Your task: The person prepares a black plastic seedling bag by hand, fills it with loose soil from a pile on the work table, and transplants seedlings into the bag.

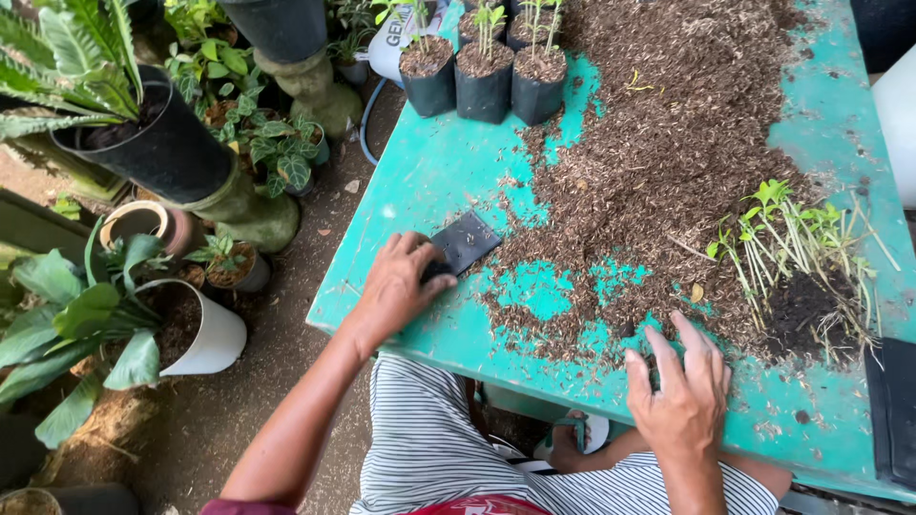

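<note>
My left hand (399, 281) rests on the turquoise table (429, 162) near its front left edge, fingers gripping one end of a flat, empty black plastic grow bag (465, 240). A broad heap of brown potting mix (668, 153) covers the middle of the table. My right hand (682, 386) lies palm down with fingers spread at the heap's near edge, holding nothing. A loose bundle of small green seedlings (797, 248) with dark soil on their roots lies on the right side of the table.
Three filled black grow bags (485, 72) with young shoots stand at the table's far edge. Potted plants, among them a white pot (215, 334) and a large black pot (162, 143), crowd the ground to the left. More black bags (892, 410) lie at the table's right edge.
</note>
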